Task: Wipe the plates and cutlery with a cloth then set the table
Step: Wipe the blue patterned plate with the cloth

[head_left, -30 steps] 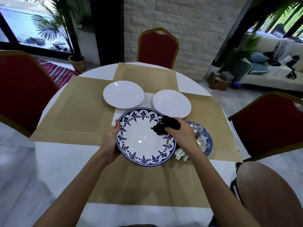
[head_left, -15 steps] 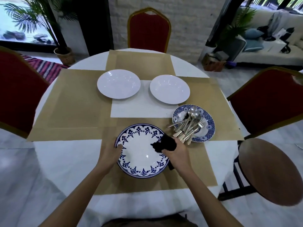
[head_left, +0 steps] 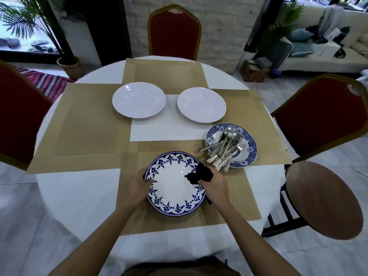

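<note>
A large white plate with a blue floral rim (head_left: 171, 188) lies on the nearest tan placemat (head_left: 235, 202). My left hand (head_left: 137, 183) grips its left rim. My right hand (head_left: 214, 183) holds a bunched black cloth (head_left: 200, 174) against the plate's right side. Two plain white plates (head_left: 139, 100) (head_left: 201, 104) sit farther back. To the right, a small blue patterned plate (head_left: 250, 145) carries a heap of silver cutlery (head_left: 224, 151).
The round white table (head_left: 83, 200) has several tan placemats. Red chairs stand at the far side (head_left: 174, 30), left (head_left: 18, 112) and right (head_left: 322, 114). A round brown stool (head_left: 322, 198) is at the near right. A sofa and plants lie beyond.
The blue-rimmed plate came from a raised spot over the table's middle down onto the near placemat, uncovering the cutlery plate. Both hands kept their hold, with the cloth on the plate.
</note>
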Motion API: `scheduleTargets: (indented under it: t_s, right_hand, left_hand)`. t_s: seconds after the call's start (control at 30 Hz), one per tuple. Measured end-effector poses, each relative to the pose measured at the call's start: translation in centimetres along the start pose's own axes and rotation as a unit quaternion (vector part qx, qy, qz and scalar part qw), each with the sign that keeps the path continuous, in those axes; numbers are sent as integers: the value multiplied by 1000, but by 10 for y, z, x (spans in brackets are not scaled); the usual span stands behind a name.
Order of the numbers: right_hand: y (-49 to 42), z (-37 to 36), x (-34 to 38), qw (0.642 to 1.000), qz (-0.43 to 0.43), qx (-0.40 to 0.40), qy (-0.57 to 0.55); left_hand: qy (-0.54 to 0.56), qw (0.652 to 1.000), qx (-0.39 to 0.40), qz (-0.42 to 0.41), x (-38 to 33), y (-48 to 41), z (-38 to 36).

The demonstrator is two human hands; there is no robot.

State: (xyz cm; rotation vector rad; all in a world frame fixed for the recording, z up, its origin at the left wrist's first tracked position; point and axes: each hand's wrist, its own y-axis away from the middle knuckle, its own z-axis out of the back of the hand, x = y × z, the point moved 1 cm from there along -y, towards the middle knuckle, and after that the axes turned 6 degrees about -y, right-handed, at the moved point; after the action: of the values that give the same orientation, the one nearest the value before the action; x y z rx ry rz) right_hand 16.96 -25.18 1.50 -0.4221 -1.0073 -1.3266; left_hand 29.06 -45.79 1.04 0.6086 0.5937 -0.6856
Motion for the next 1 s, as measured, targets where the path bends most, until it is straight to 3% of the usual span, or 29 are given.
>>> scheduleTargets:
  t_s: [0.6, 1.0]
  right_hand:
    - [-5, -6, -5, 996, 41, -42, 68]
    - [1, 3, -10, 993, 62, -23, 95]
  left_hand:
    - [1, 998, -51, -28, -2, -8, -15]
    - [22, 998, -49, -38, 3, -10, -20]
